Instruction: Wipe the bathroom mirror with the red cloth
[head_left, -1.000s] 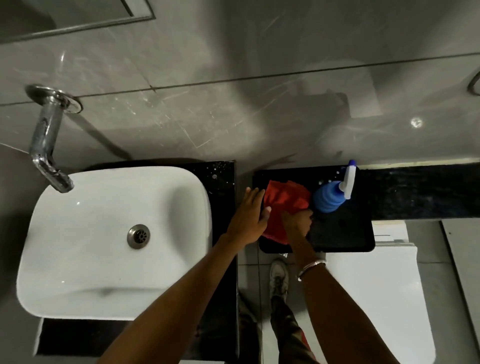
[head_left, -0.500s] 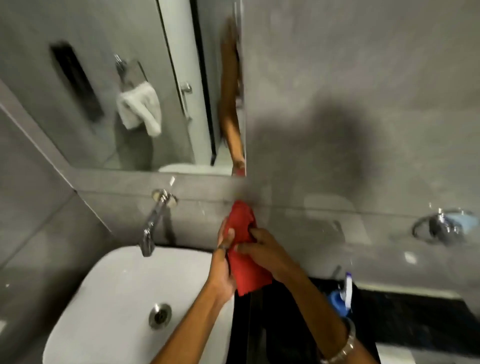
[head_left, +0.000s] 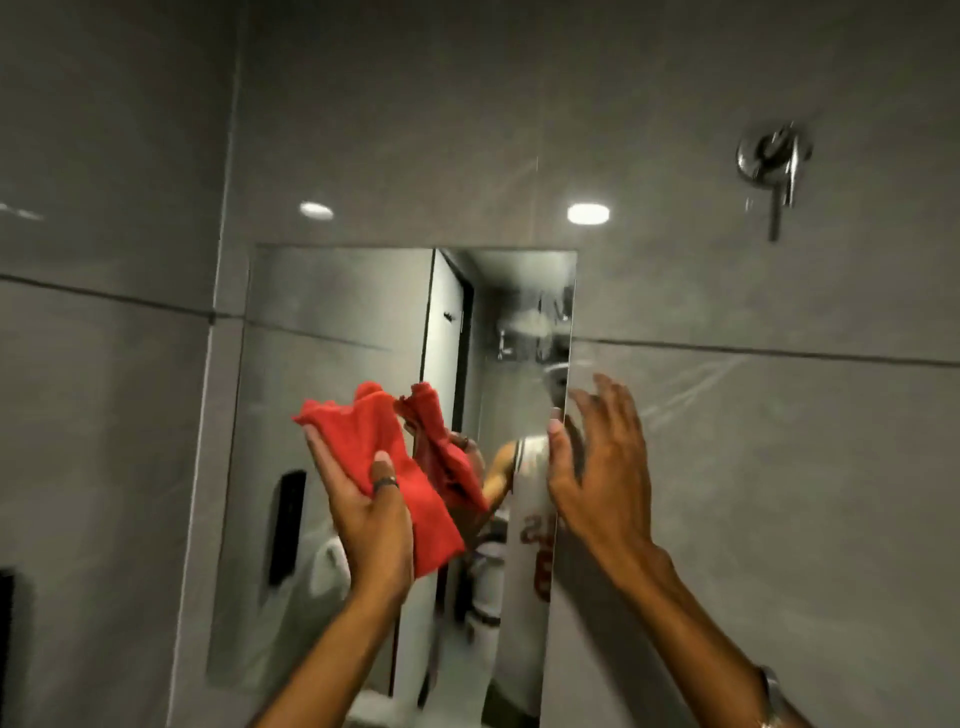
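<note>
The bathroom mirror (head_left: 337, 374) hangs on the grey tiled wall straight ahead, a tall frameless rectangle. The red cloth (head_left: 374, 447) is bunched in my left hand (head_left: 371, 514), raised in front of the mirror's middle; whether it touches the glass I cannot tell. Its red reflection shows just to the right of it. My right hand (head_left: 600, 467) is lifted at the mirror's right edge, fingers spread, holding nothing. The mirror's lower part is partly hidden by my forearms.
A chrome wall fitting (head_left: 774, 161) sticks out high on the right. A dark wall-mounted box (head_left: 6, 644) sits at the far left edge. Grey tiles surround the mirror. A person, a door and a white towel appear in the reflection.
The view has swung up from the basin and counter to the mirror. The red cloth went from both hands to my left hand alone; my right hand let go and opened.
</note>
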